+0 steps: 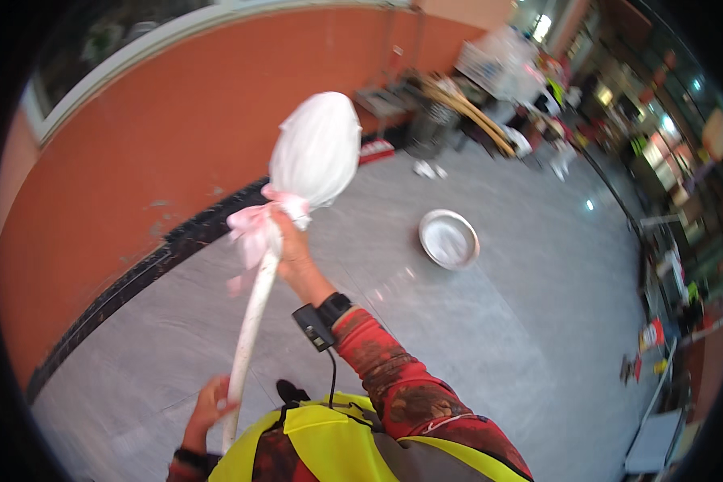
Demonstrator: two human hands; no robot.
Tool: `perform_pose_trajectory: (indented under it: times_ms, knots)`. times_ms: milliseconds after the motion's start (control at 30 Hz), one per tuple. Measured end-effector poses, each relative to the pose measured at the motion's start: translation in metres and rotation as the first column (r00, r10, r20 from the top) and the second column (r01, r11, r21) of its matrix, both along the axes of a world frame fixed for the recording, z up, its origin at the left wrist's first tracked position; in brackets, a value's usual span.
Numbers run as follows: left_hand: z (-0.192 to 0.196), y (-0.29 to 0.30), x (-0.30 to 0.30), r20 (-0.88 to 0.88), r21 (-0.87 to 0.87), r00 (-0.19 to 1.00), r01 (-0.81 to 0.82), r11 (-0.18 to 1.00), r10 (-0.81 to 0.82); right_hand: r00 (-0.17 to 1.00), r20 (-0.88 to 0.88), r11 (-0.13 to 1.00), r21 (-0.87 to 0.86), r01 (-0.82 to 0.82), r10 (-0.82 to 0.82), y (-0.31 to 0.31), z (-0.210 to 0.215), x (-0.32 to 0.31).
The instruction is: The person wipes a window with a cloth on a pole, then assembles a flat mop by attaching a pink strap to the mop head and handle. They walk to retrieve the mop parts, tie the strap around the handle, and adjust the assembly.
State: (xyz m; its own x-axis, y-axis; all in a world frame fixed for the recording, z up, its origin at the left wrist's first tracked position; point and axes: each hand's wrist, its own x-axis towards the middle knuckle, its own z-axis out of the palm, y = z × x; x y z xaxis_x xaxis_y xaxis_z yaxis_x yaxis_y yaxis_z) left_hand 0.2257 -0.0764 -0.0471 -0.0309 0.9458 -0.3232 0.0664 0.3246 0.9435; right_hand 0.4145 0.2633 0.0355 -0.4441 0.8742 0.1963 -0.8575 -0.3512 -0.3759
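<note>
Right hand (291, 241) clamped on white pole (249, 329) below wrapped head (315, 149) (fingers hidden); left hand (209, 406) gripping lower.

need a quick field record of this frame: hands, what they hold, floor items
left hand: grips lower part of white pole
right hand: holds pole just under its wrapped head
pole head: white cloth bundle, tied on with pink ribbon
pole pose: tilted, head raised
right wrist: black band device with cable
floor: grey tiles, round metal basin
wall: orange wall, dark base strip
</note>
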Motion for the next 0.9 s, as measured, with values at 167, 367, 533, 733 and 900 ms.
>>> perform_pose_trajectory:
  times_ms: [167,367,533,733,900]
  knots:
    - [0.003,0.141,0.173,-0.111,-0.273,0.965,0.2,0.941,-0.237,0.882,0.359,0.895,-0.208,0.395,-0.306,-0.028,-0.025,0.134]
    - [-0.011,0.177,0.329,-0.468,0.004,0.873,0.155,0.988,-0.135,0.736,0.481,0.826,-0.044,0.562,-0.476,0.019,-0.025,0.31]
    - [-0.007,0.224,0.388,-0.583,0.175,0.812,0.178,0.968,-0.044,0.55,0.576,0.718,0.094,0.69,-0.604,0.078,-0.02,0.376]
    - [-0.025,0.309,0.458,-0.615,0.204,0.786,0.243,0.948,-0.069,0.121,0.731,0.411,0.232,0.881,-0.672,0.185,-0.033,0.454]
    - [-0.027,0.381,0.52,-0.592,0.186,0.797,0.278,0.942,-0.118,-0.103,0.797,0.326,0.357,0.876,-0.595,0.269,-0.029,0.536]
